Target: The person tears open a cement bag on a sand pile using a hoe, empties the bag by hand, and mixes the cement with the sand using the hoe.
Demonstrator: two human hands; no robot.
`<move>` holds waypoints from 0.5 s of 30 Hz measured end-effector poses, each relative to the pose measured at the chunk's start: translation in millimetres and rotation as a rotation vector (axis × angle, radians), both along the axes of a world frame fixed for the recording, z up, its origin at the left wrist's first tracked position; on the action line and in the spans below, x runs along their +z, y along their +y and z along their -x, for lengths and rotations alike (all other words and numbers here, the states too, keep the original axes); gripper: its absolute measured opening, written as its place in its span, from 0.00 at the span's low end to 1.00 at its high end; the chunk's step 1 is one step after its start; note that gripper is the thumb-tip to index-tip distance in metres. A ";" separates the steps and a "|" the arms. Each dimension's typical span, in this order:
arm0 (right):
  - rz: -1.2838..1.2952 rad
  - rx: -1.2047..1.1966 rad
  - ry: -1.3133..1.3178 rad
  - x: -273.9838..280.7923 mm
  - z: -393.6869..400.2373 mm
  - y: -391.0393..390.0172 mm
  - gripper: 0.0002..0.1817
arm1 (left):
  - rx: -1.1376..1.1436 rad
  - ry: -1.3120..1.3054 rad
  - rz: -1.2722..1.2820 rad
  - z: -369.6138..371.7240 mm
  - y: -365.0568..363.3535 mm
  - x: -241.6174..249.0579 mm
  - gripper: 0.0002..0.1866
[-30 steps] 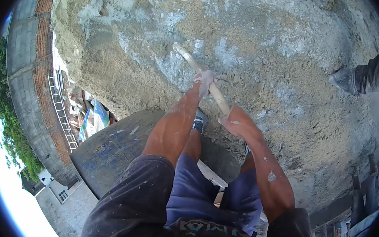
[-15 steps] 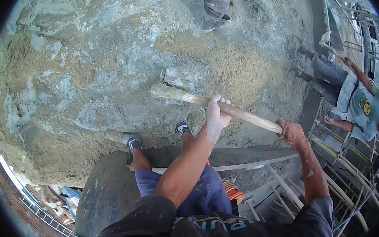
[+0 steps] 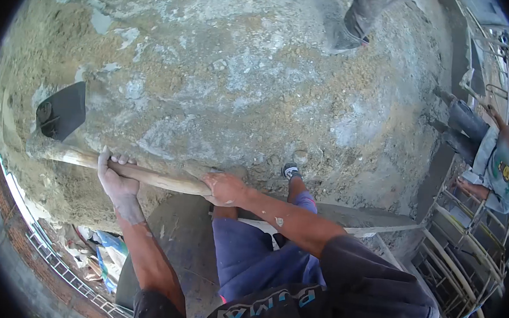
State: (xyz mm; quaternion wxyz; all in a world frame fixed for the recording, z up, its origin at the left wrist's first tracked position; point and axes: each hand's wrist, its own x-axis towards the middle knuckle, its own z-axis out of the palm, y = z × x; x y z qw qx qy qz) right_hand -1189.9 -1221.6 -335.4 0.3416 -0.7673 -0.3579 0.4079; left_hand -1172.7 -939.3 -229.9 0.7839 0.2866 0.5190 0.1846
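Note:
A hoe with a long wooden handle lies across the view, its broad dark metal blade at the far left above the mixed sand and cement. My left hand grips the handle partway along, with its fingers wrapped over the wood. My right hand is closed around the handle's rear end, close in front of my body. One shoe of mine shows on the mix; the other foot is hidden behind my right forearm and hand.
A co-worker's leg stands in the mix at the top. At right, another person holds a tool beside metal scaffolding. A dark curved sheet lies near my legs. Bags and a ladder are at lower left.
Both hands have swung the hoe to the left. The blade, earlier in the mix near the middle and coated with material, now shows bare and dark at far left. The camera view has shifted.

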 end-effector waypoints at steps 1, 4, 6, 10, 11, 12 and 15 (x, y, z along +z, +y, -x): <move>0.036 0.054 0.087 30.5 -17.9 61.2 0.26 | 0.029 -0.071 -0.107 5.1 48.5 21.2 0.10; -0.115 0.023 0.050 54.7 -43.5 210.7 0.19 | 0.122 -0.108 -0.504 -0.6 158.9 45.7 0.08; -0.106 0.045 0.029 57.1 -58.5 283.3 0.22 | 0.195 0.095 -0.809 -16.1 178.2 25.5 0.09; 0.071 -0.012 -0.007 -14.7 -70.5 334.6 0.20 | 0.088 0.308 -0.763 -28.9 209.8 -105.0 0.11; 0.122 -0.050 0.007 -43.6 -65.3 322.9 0.20 | 0.032 0.374 -0.758 -37.4 193.8 -130.8 0.11; 0.164 -0.088 0.013 -72.0 -63.4 312.6 0.21 | -0.082 0.390 -0.781 -33.8 194.4 -185.3 0.10; 0.303 -0.173 0.123 -115.9 -45.9 267.2 0.24 | -0.520 0.730 -0.823 -25.0 170.4 -295.2 0.20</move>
